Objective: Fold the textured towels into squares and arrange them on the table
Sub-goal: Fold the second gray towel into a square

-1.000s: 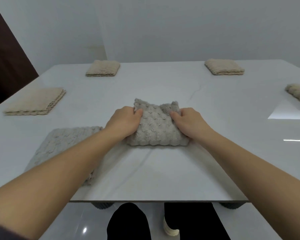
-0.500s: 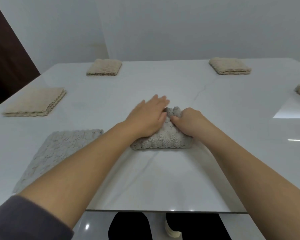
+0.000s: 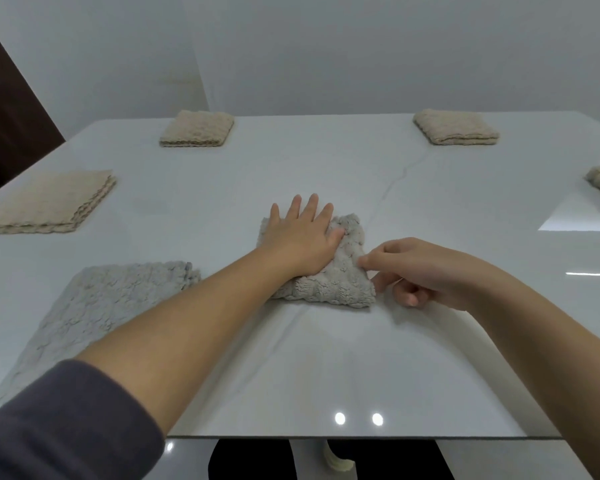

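Grey towel (image 3: 340, 282) lies folded mid-way across the bench (image 3: 326, 358). I see the left hand (image 3: 302, 240) pressing flat on it, fingers (image 3: 314, 209) straight. The right hand (image 3: 426, 271) sits curled at its right edge; I cannot tell if it pinches. Near left lies a flat towel (image 3: 94, 306).

The table (image 3: 291, 358) had a hard, glossy white top, smooth like polished stone, with thin grey veins and bright glints. The folded grey towel (image 3: 336, 282) was thick matt cloth with a fluffy, bumpy pile. The flat grey towel (image 3: 94, 313) showed the same nubby matt texture. The left beige towel (image 3: 49, 202) was matt cloth with a fine grid; the far-left beige towel (image 3: 196, 128) and far-right beige towel (image 3: 454, 128) looked coarser and pebbly. The sleeve (image 3: 59, 424) was dark, soft, matt fabric. The wall (image 3: 361, 46) was plain and matt.
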Motion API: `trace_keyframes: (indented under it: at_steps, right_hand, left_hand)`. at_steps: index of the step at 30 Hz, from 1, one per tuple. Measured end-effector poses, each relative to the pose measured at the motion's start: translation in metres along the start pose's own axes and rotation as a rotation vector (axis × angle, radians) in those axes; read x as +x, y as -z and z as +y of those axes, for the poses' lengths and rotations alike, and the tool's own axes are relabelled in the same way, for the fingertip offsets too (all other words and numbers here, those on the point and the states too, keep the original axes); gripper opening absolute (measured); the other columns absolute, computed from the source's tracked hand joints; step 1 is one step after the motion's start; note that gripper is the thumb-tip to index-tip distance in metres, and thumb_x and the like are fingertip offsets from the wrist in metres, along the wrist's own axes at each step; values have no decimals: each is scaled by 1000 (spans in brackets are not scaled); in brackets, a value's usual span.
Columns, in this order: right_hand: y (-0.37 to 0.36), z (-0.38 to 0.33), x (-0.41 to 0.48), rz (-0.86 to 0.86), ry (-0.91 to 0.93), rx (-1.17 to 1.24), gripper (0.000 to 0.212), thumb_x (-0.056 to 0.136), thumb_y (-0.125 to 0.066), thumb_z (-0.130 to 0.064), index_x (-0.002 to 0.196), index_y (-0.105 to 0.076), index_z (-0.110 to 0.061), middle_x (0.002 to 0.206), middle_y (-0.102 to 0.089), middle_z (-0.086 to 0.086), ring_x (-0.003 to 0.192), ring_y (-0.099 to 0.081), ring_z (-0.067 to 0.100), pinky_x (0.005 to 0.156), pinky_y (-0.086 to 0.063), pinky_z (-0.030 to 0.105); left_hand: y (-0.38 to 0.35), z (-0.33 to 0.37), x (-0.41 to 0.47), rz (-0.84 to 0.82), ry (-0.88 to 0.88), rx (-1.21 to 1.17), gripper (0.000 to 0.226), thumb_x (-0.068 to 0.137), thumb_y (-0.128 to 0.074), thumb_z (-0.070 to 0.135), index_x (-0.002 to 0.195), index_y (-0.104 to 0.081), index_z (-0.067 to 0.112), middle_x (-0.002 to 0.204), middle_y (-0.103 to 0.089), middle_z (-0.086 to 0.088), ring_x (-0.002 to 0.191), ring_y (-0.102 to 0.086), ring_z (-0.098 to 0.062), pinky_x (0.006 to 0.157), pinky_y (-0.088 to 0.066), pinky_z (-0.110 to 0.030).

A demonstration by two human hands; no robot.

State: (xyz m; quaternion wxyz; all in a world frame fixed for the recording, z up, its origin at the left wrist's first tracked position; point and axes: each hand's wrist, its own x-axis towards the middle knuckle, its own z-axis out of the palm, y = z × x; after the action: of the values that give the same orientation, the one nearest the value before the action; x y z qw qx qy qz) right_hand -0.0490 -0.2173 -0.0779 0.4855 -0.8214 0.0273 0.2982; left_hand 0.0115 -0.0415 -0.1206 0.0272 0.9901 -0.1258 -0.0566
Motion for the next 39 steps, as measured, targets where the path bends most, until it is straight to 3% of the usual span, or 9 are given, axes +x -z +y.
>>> trace_keyframes:
  at_steps: [5,9,11,14,20,24,27,31,39]
  right_hand:
    - [6,-1,4,214,99,-72,17,94,-54,-28,96,-58,-11,63,-69,2,43,-41,14,44,-32,22]
    - [-4,-17,27,634,434,-410,18,92,-47,-22,98,-64,-19,97,-69,-3,88,-60,16,76,-46,30]
    - [-15,-34,43,614,540,-558,32,97,-41,-22,121,-60,-12,127,-60,5,116,-54,22,97,-41,34]
    - [-35,-46,69,360,486,-834,55,103,-27,-38,148,-27,-6,159,-17,12,147,-13,28,118,-14,45]
    - [-46,-27,92,324,415,-1008,69,100,-13,-54,154,-9,-11,163,0,6,149,6,24,119,-1,52]
    - [-47,-28,91,330,421,-1011,67,101,-14,-53,154,-9,-11,163,-2,5,149,4,23,119,-2,52]
    - [-47,-27,93,345,423,-1013,67,101,-15,-52,154,-11,-12,163,-4,4,149,2,22,119,-3,52]
    - [-48,-27,94,352,422,-1003,67,100,-16,-53,154,-11,-13,163,-5,2,150,1,20,119,-3,50]
    - [-48,-27,94,361,427,-1002,66,100,-17,-53,153,-14,-13,162,-9,2,149,-2,20,119,-5,51]
  left_hand:
    - [4,3,-5,51,-10,-47,62,100,-14,50,154,-7,20,162,0,-3,148,4,-23,117,4,-54]
    - [31,-14,-25,423,30,-318,46,99,-40,32,140,-42,13,147,-40,-7,136,-34,-22,114,-22,-41]
    - [46,-31,-43,497,106,-451,32,95,-48,24,124,-56,15,125,-55,-2,112,-52,-19,97,-40,-33]
    - [53,-56,-72,318,288,-670,16,91,-52,19,104,-62,18,103,-64,5,75,-64,-14,66,-45,-25]
    - [44,-69,-99,-131,469,-1212,22,95,-55,16,111,-57,2,101,-66,-9,41,-50,-12,35,-38,-19]
    - [42,-67,-96,-120,403,-1386,27,91,-59,14,115,-60,1,95,-64,-9,38,-41,-8,32,-30,-16]
    - [45,-64,-95,-87,359,-1402,19,87,-63,13,106,-60,12,68,-58,1,37,-35,-5,32,-27,-15]
    - [41,-59,-100,-323,298,-1290,12,91,-59,17,81,-59,10,39,-35,2,29,-22,-6,33,-17,-14]
    - [38,-59,-93,-216,238,-1156,28,82,-72,25,70,-49,14,50,-40,3,38,-26,-9,38,-19,-19]
